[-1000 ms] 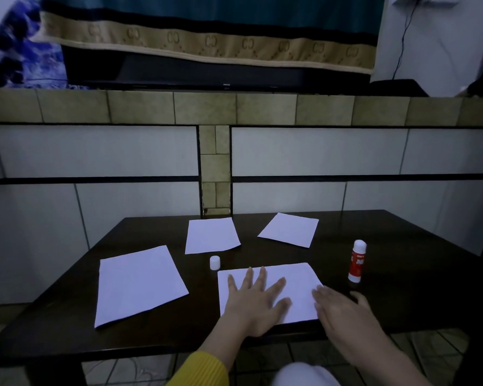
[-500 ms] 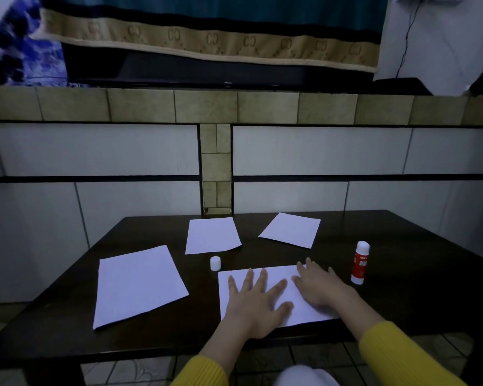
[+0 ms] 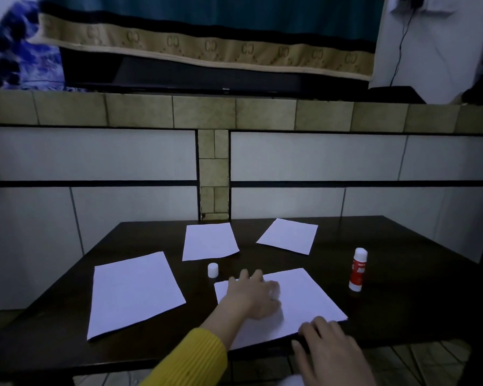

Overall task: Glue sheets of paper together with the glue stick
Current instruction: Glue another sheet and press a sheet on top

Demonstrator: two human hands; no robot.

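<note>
Dark table [image 3: 402, 302] fills the lower half of the frame, tiled wall behind it. Biggest sheet [image 3: 134, 291] lies flat at lower left, untouched. Near sheet [image 3: 304, 296] sits lower centre at the front table edge; likely the glued pair being pressed, cannot confirm layers. Two smaller sheets further back: one centre [image 3: 209, 240], one right of centre [image 3: 290, 235], each apart from the rest. Left hand [image 3: 251, 296] lies on the near sheet's left part, fingers slightly blurred, looks flat and pressing, gripping nothing. Right hand [image 3: 332, 349] at lower right, fingers loosely spread at the sheet's front right corner, holding nothing; contact with the paper unclear. Glue stick [image 3: 358, 270] stands upright right of the near sheet, uncapped, apart from both hands. Its cap [image 3: 212, 270] sits just beyond the left hand. Paper probably light, floppy, slides on the smooth top: pin with a flat palm, lift by a corner. Stick is rigid, light, tips easily; grab the barrel mid-body.
</note>
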